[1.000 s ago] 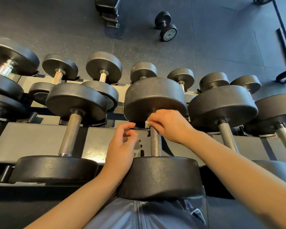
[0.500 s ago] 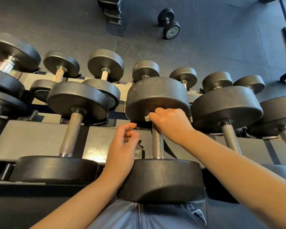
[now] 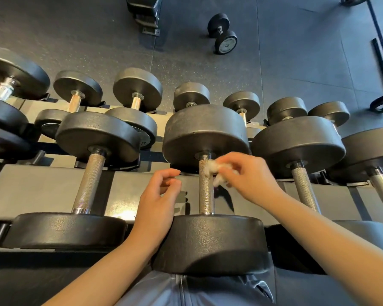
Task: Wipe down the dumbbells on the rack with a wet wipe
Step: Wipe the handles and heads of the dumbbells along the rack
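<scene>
The person stands pressed up to the grey metal dumbbell rack (image 3: 42, 191), working on the big black rubber-headed dumbbell with the knurled steel handle (image 3: 206, 195) that sits straight in front of them. Their right hand (image 3: 248, 180) pinches a crumpled white wet wipe (image 3: 217, 173) between bent fingers and thumb, and the wipe touches the upper end of that handle, just below the far head of the dumbbell. The left hand (image 3: 157, 202) hangs just beside the same handle on its left, fingers loosely curled around nothing, its wrist near the near head. To do this pass well, I'd say the wipe wants wrapping further round the bar, not dabbing at one side, then drawing down the full knurled length toward the near head with a twist, since the cross-hatching traps grime. The free hand could steady the near head so the weight does not roll in its cradle. The wipe looks bunched up; opening it would give more clean surface. The neighbouring black dumbbell with a steel handle (image 3: 90, 186), to the left of the one in hand, and the others along the rack wait their turn.
</scene>
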